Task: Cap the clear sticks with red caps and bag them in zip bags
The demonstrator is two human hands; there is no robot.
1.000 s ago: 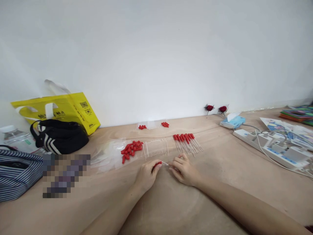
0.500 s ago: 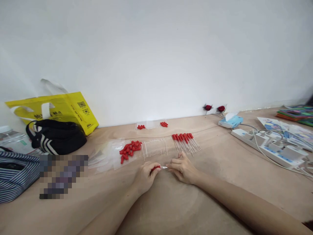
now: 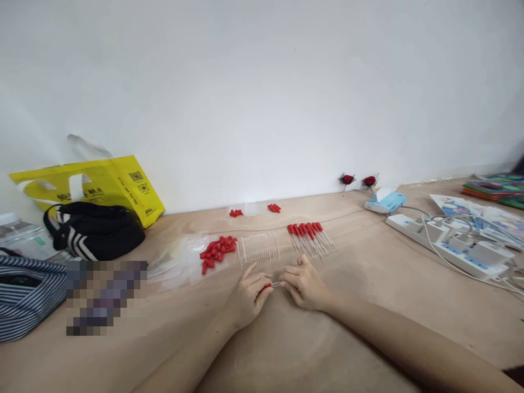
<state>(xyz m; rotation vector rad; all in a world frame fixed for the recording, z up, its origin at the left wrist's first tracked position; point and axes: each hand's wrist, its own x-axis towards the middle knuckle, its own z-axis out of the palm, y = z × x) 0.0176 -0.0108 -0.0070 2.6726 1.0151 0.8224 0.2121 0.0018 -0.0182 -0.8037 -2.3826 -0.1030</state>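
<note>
Near the middle of the table (image 3: pixel 262 349), my left hand (image 3: pixel 250 296) pinches a red rubber bulb (image 3: pixel 268 286), mostly covered by its fingers. My right hand (image 3: pixel 302 285) grips a thin clear tube (image 3: pixel 276 284) that runs level from the bulb. Ahead of the hands lies a row of clear tubes (image 3: pixel 257 248). Left of that row is a pile of loose red bulbs (image 3: pixel 216 251) on clear plastic bags (image 3: pixel 176 265). To its right, several tubes with red bulbs on their ends (image 3: pixel 307 232) lie side by side.
Two small groups of red bulbs (image 3: pixel 236 213) lie near the wall. At left are a yellow bag (image 3: pixel 139 191), a black pouch (image 3: pixel 102 232) and a striped bag (image 3: pixel 33 295). At right stand a tissue pack (image 3: pixel 385 202), a power strip (image 3: pixel 442 245) with cables, and papers (image 3: pixel 483 215).
My left hand has turned and shifted its grip, its index finger now raised, and less of the red bulb shows. The gap between my hands is slightly narrower.
</note>
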